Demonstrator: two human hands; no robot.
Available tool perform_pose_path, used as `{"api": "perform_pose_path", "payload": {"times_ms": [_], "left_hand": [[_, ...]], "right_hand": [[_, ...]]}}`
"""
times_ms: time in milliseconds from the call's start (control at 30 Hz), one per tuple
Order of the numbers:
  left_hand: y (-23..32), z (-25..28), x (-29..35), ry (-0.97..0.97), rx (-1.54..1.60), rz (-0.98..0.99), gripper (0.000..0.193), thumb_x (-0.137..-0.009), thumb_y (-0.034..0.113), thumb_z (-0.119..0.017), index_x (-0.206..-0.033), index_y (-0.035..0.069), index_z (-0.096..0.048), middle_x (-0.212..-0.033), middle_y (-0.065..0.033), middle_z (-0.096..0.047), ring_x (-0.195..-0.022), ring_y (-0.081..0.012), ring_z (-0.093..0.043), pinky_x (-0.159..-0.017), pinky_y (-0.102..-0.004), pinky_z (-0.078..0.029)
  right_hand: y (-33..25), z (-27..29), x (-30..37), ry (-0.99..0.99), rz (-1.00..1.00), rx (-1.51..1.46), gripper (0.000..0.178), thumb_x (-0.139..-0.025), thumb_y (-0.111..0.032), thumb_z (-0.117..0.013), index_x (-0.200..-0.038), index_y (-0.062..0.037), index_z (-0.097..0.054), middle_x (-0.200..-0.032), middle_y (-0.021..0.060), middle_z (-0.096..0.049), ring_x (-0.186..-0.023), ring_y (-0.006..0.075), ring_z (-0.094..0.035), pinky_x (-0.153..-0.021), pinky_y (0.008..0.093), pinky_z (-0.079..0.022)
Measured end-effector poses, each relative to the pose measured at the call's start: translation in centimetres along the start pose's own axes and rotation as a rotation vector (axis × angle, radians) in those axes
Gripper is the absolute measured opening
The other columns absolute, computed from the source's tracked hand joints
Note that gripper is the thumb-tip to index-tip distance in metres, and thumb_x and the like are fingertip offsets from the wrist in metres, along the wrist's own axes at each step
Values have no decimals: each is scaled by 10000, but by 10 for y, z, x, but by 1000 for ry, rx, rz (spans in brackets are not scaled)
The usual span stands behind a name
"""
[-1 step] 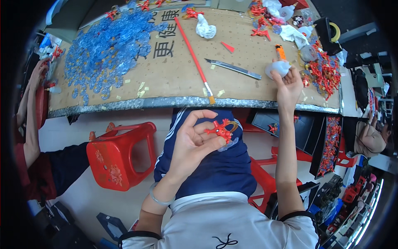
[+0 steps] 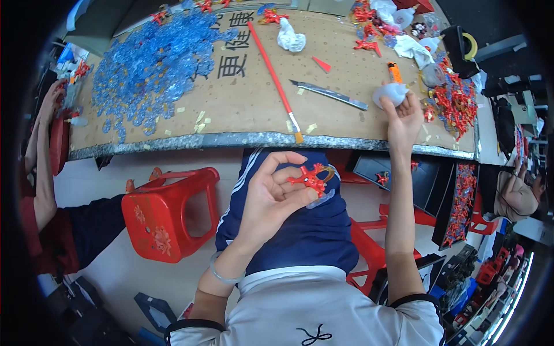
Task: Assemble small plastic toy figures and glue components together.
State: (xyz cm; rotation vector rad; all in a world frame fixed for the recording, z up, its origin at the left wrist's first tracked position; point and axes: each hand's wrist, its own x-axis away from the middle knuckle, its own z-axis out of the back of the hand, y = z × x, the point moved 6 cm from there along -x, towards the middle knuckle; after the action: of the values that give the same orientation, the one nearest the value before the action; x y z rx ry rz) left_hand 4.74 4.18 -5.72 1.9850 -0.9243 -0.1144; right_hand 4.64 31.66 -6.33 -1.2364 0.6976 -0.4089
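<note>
My left hand [image 2: 268,193], above my lap, pinches a small glossy red figurine [image 2: 313,179] between thumb and fingers. The figurine has branching limbs, a yellowish ring at its right side and a clear bluish piece beneath. My right hand [image 2: 405,121] rests at the right part of the table, its thumb and fingers round a translucent white squeeze bottle [image 2: 388,92] lying tilted. Just behind that bottle is an orange object [image 2: 395,72] with dark marks, its kind unclear. To the left of the bottle lies a craft knife [image 2: 329,94].
A large pile of clear blue pieces [image 2: 153,69] covers the table's left. A red-handled brush [image 2: 271,72] and crumpled white tissue [image 2: 290,37] lie mid-table. Red figurines [image 2: 456,104] are heaped at right. A red stool [image 2: 167,216] stands left; a person's arm [image 2: 43,127] reaches in there.
</note>
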Motion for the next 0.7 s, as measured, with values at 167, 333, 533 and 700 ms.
{"api": "perform_pose_path", "payload": {"times_ms": [167, 333, 533, 700], "left_hand": [[5, 4, -1, 15, -239, -73, 423, -796, -47, -673, -1139, -8, -429, -969, -112, -646, -876, -135, -644, -756, -245, -526], [10, -2, 0, -39, -660, -151, 388, -756, -26, -706, -1073, -6, -484, -930, -129, -654, -810, -140, -656, -702, -250, -524], [7, 1, -2, -16, -603, -137, 289, -780, 11, -710, -1027, -30, -565, -940, -126, -672, -806, -141, -659, -711, -243, -524], [-17, 19, 1, 80, -340, -12, 183, -811, 19, -698, -956, -60, -619, -910, -110, -674, -818, -135, -651, -736, -243, -536]], "right_hand": [[-81, 3, 40, 285, 394, 592, 359, -791, 12, -650, -1133, 68, -556, -1018, 122, -661, -915, 187, -624, -838, 309, -477], [-102, -47, 98, -539, 72, 301, 188, -737, -24, -709, -921, 7, -678, -890, 131, -673, -790, 243, -641, -733, 321, -479], [-89, -48, 104, -568, 37, 267, 85, -713, -35, -727, -783, -7, -689, -751, 112, -674, -691, 234, -631, -655, 309, -470], [-76, -50, 116, -492, -9, 164, 79, -710, -30, -730, -768, 0, -685, -741, 110, -671, -663, 229, -632, -630, 301, -481]]}}
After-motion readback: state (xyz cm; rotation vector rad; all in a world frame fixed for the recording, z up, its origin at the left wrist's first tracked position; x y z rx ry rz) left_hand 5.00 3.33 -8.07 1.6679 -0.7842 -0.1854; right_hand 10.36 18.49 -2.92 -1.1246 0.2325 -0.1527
